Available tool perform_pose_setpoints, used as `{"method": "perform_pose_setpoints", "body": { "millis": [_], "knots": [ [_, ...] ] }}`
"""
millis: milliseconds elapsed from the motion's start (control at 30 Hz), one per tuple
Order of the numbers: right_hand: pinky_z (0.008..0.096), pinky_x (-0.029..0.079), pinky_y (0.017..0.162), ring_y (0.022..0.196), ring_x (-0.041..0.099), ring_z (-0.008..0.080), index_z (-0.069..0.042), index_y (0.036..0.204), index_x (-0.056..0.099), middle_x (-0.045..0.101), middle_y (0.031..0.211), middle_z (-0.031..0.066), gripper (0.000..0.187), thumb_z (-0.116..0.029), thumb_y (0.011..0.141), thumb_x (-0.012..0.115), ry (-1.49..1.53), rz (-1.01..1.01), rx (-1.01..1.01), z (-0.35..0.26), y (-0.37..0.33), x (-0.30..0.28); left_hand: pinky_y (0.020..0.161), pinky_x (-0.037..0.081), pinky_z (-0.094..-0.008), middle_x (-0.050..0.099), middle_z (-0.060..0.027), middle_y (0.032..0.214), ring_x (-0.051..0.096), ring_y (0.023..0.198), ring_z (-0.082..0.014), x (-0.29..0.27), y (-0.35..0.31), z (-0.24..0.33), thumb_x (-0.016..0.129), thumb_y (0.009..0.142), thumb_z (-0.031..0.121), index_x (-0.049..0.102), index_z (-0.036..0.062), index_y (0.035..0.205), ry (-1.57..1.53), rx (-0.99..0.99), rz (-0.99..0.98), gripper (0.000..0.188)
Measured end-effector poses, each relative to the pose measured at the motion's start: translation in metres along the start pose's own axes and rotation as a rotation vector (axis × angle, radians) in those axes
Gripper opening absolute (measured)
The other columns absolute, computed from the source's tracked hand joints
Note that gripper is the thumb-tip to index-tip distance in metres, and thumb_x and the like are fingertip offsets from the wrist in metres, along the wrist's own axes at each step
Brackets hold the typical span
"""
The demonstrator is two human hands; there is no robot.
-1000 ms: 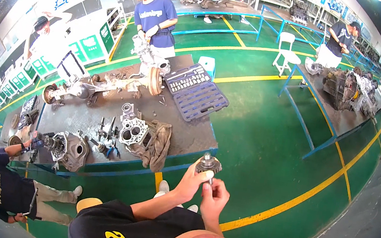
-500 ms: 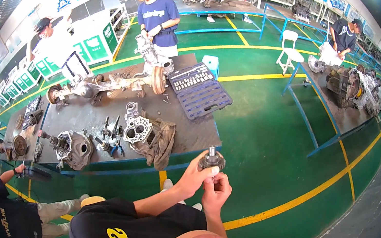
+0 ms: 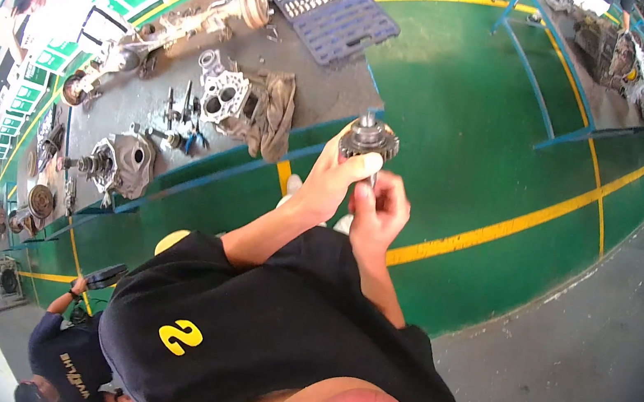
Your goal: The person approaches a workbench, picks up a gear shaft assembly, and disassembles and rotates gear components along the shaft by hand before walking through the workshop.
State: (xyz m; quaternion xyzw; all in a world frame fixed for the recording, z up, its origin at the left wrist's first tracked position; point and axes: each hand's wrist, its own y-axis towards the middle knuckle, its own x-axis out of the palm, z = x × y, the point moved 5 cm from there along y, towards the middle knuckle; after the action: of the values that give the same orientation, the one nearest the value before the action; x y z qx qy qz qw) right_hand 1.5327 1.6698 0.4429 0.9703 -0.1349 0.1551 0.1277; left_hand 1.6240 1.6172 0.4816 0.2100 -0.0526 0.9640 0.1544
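Note:
A steel gear shaft [image 3: 368, 143] with a toothed gear is held up in front of my chest, past the table's near corner. My left hand [image 3: 332, 179] is closed round it, thumb pressed against the gear's near side, and the shaft's upper end sticks out above. Just below and to the right, my right hand [image 3: 381, 214] has its fingers curled in around the shaft's thin lower end. Its fingertips are partly hidden.
On the metal worktable [image 3: 330, 90] lie a gearbox housing [image 3: 225, 97], a brown rag [image 3: 274, 119], a second housing [image 3: 130, 164], an axle [image 3: 185, 31] and an open socket-set case [image 3: 346, 26]. A person [image 3: 70, 355] stands lower left; another table [image 3: 572, 89] is right.
The view has tipped downward, so the table and housings sit higher in the picture. Both hands keep hold of the gear shaft, and the gear's toothed rim shows more clearly.

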Motion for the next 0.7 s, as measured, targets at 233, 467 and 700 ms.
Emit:
{"method": "perform_pose_setpoints", "body": {
  "millis": [233, 467, 700],
  "knots": [
    [0.0191, 0.042, 0.061, 0.070, 0.049, 0.0042, 0.004, 0.095, 0.060, 0.057, 0.079, 0.0016, 0.016, 0.001, 0.082, 0.069, 0.094, -0.035, 0.050, 0.009, -0.011, 0.001, 0.053, 0.040, -0.0198, 0.059, -0.0014, 0.095, 0.048, 0.066, -0.0037, -0.006, 0.006, 0.008, 0.062, 0.084, 0.020, 0.055, 0.0045, 0.111, -0.036, 0.199, 0.064, 0.032],
    [0.0200, 0.045, 0.053, 0.060, 0.053, 0.0047, 0.004, 0.091, 0.058, 0.059, 0.073, 0.0020, 0.008, 0.001, 0.086, 0.063, 0.010, -0.093, 0.198, 0.011, -0.008, 0.011, 0.071, 0.051, -0.0269, 0.059, -0.0110, 0.113, 0.059, 0.094, -0.0166, -0.029, -0.013, -0.015, 0.056, 0.089, 0.027, 0.051, -0.0001, 0.119, -0.108, -0.050, 0.114, 0.041],
    [0.0191, 0.043, 0.050, 0.057, 0.052, 0.0041, 0.004, 0.095, 0.058, 0.059, 0.072, 0.0020, 0.008, 0.000, 0.089, 0.060, 0.093, -0.077, 0.297, 0.011, -0.005, 0.019, 0.082, 0.049, -0.0299, 0.059, -0.0129, 0.111, 0.059, 0.097, -0.0182, -0.031, -0.020, -0.022, 0.057, 0.087, 0.028, 0.054, -0.0023, 0.116, -0.142, -0.089, 0.185, 0.042]
  ]
}}
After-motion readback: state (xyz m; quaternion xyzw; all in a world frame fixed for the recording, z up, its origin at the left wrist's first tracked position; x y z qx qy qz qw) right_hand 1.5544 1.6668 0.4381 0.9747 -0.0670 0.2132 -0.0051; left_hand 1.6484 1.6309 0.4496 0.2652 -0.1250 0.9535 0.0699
